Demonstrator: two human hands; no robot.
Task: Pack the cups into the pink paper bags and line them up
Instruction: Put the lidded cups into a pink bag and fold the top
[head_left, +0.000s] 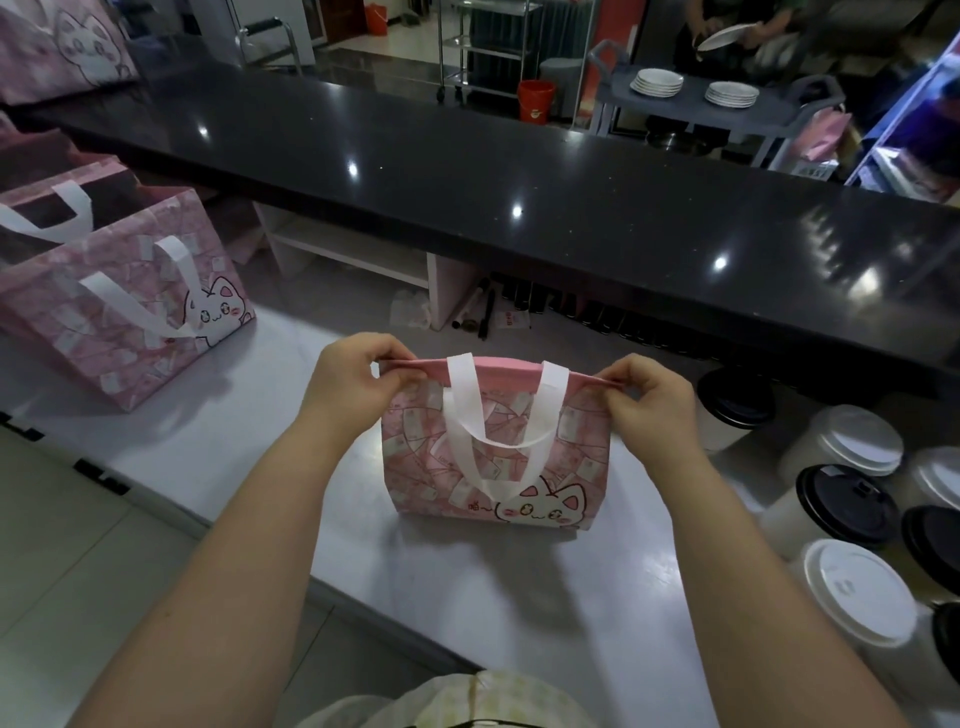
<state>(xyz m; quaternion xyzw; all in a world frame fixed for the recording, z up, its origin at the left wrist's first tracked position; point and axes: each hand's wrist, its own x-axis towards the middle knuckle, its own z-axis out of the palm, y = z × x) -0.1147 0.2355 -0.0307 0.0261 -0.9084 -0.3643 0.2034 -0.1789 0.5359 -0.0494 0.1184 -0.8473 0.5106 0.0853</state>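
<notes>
Points of light glint off a long, glossy black counter (519, 171) above a pale grey surface (467, 571). Beyond, a grey cart (693, 106) bears two stacks of white plates (657, 82), near an orange bucket (536, 100) and a steel trolley (483, 52) on shiny floor (415, 39).

Bag (493, 457): upright on the counter (249, 431), top edge pinched between left-hand fingers (358, 348) and right-hand fingers (631, 370).
Cups (841, 514): clustered right of the right-hand fingers.
Other bags (124, 317): left of the left-hand fingers, well apart.
Upper ledge (519, 182): behind both sets of fingers.
</notes>
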